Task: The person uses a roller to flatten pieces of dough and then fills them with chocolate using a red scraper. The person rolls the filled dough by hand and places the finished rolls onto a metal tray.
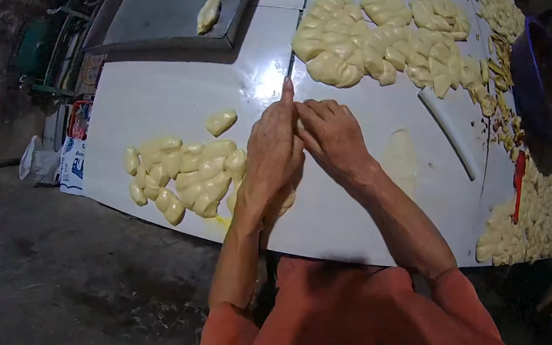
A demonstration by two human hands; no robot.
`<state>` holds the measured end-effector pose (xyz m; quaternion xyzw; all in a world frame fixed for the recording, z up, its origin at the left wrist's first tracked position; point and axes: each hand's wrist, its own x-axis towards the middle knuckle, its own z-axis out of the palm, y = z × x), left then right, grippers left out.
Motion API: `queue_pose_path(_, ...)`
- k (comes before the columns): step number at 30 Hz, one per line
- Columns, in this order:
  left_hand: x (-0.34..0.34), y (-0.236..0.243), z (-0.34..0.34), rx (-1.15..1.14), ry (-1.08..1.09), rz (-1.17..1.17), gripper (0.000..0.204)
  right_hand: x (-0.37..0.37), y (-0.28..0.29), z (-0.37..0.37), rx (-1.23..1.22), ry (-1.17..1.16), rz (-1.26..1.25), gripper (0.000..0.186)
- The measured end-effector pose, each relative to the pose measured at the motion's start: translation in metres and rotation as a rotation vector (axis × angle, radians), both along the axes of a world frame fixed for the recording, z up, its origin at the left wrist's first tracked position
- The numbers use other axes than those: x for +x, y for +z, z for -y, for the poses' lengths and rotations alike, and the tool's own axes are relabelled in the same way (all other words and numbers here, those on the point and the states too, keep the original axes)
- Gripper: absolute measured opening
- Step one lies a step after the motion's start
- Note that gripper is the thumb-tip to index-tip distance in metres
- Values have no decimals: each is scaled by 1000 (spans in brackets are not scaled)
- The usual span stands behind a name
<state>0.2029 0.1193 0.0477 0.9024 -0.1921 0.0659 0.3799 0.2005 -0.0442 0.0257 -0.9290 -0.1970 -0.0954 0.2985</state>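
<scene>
My left hand [272, 142] and my right hand [334, 131] meet low over the white table, the fingers of both bent in and pressed close together. One digit of my left hand points away from me. Whatever is between the fingers is hidden. A pale piece of dough [286, 202] shows partly beneath my left wrist. Just left of my hands lies a cluster of glossy, pale yellow dough pieces [201, 177], with a single dough piece [221, 122] apart behind it. A larger spread of dough pieces [370, 37] lies beyond my right hand.
A dark metal tray [229, 39] at the far left holds a shaped piece of dough [209, 14]. To the right are a white rod [448, 135], a purple basin [540, 89], brown crumbly bits [503, 121], a red-handled tool [518, 185] and more dough [532, 223].
</scene>
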Motion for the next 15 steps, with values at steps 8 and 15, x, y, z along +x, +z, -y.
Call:
queue_pose_path(8,23,-8,-7,57,-131,-36,26,5,18,14,1061,-316,-796,37)
queue_pose_path(15,29,-8,-5,65,-151,-27,28,3,25,6,224,-165,-277,29)
